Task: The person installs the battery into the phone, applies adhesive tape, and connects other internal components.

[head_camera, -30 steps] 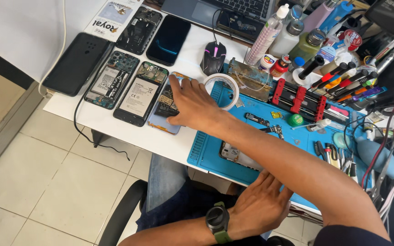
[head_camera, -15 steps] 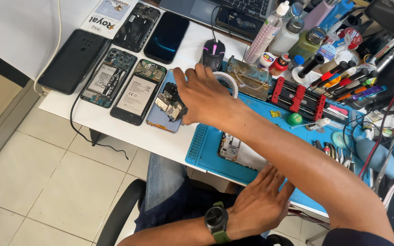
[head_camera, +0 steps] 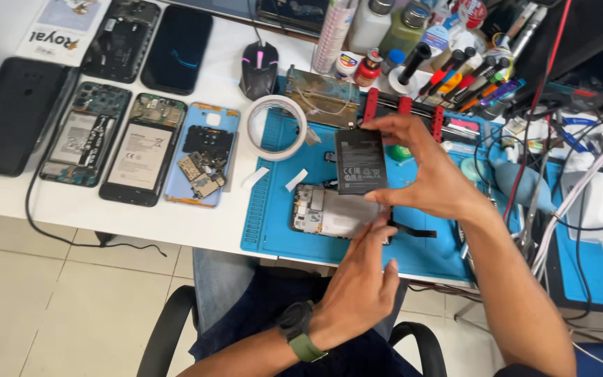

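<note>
My right hand pinches a black rectangular phone battery by its right edge and holds it upright just above an opened phone. That phone lies with its insides showing on a blue work mat. My left hand, with a green-strapped watch on the wrist, has its fingers spread, the fingertips resting on the opened phone's lower right corner. A thin black flex strip sticks out of the phone to the right.
Left of the mat lie two opened phones, a blue back cover with loose parts and a black phone. A tape roll, a mouse, bottles, screwdrivers and tangled cables crowd the back and right.
My right hand left the phones at the left, crossed to the mat and now holds the battery. My left hand rose from my lap to the opened phone.
</note>
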